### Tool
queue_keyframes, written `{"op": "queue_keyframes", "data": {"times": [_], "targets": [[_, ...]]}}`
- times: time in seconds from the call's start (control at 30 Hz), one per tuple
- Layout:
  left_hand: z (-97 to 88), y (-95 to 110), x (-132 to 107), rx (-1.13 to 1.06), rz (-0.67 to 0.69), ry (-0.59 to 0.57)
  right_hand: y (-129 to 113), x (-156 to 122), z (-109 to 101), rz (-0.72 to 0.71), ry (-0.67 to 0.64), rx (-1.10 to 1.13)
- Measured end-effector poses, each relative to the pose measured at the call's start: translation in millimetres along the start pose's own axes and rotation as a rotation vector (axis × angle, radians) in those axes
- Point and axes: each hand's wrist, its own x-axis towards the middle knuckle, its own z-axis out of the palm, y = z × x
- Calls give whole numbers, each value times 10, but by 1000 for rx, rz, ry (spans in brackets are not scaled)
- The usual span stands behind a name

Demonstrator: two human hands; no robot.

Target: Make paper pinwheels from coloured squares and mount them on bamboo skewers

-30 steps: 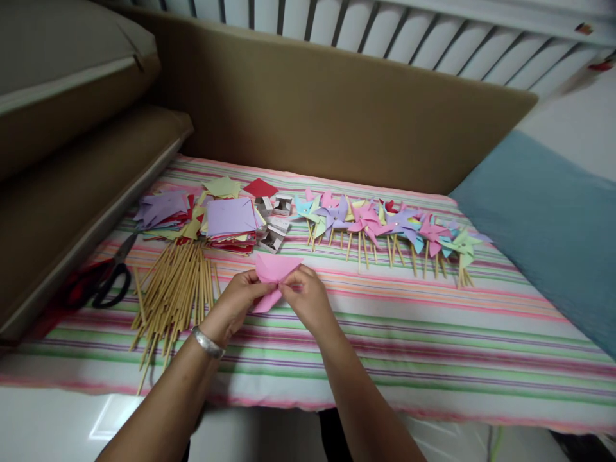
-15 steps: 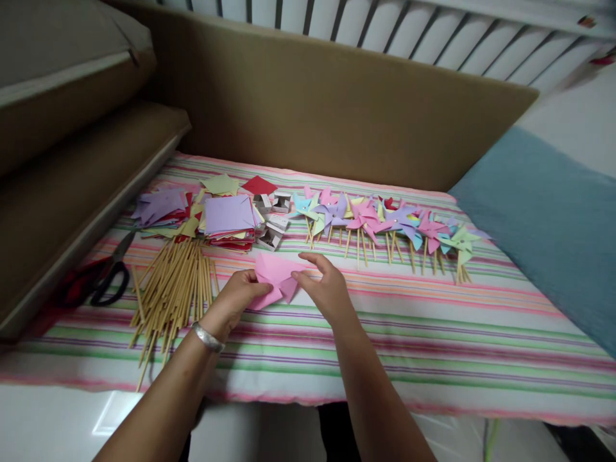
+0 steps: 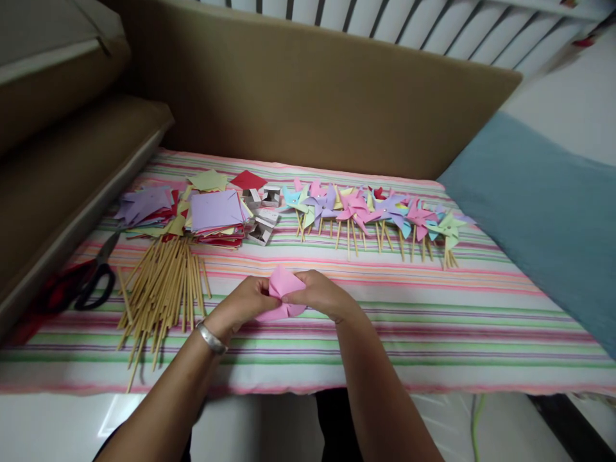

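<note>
Pink paper (image 3: 287, 280) was part-folded over the striped cloth (image 3: 462, 321), with seemingly finished pinwheels (image 3: 355, 206) lined up toward the cloth's far edge.
The left hand (image 3: 244, 299) and right hand (image 3: 325, 294) both pinched the paper near its middle, back from the front edge; its corners looked only partly gathered. Loose sticks (image 3: 162, 282) and stacked paper squares (image 3: 215, 208), apparently left to use, lay toward the left edge. Scissors (image 3: 100, 273) crowded that side; cloth stretching rightward gave the right hand room.
</note>
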Motion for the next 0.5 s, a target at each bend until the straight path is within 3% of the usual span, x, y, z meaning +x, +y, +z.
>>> {"op": "queue_keyframes", "data": {"times": [0.13, 0.3, 0.5], "targets": [[0, 47, 19, -25, 32, 62, 15, 5, -15, 12, 41, 71], [-64, 174, -23, -335, 105, 222, 47, 42, -67, -16, 171, 385], [39, 130, -40, -560, 72, 96, 30, 114, 34, -50, 266, 641]]}}
